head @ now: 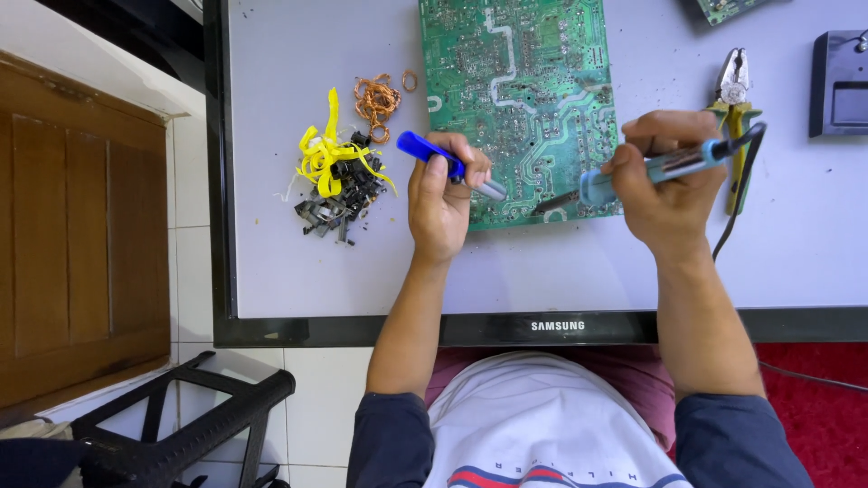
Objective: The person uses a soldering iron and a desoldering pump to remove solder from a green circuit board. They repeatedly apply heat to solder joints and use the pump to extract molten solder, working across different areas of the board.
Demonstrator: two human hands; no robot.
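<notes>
Overhead view of a workbench made from a flat display panel (316,271) laid face up. A green circuit board (520,90), solder side up, lies against the far edge of the panel, near its middle.

The left hand (440,203) has its fingers wrapped around a blue desoldering pump (449,164), thumb along the barrel; the pump's grey tip rests at the board's near edge. The right hand (667,185) has its fingers closed around a soldering iron (651,170) with a translucent blue handle. The iron's dark tip points left and meets the board close to its near edge, just beside the pump's tip. The iron's black cord (734,203) runs toward the near right of the panel.

Left of the board lies a heap of small dark removed components (339,203), overlaid with yellow tape strips (327,154); coils of copper wire (377,99) sit just beyond. Pliers with yellow-green grips (734,90) lie beyond the right hand, and a black device (839,83) occupies the far right edge.
</notes>
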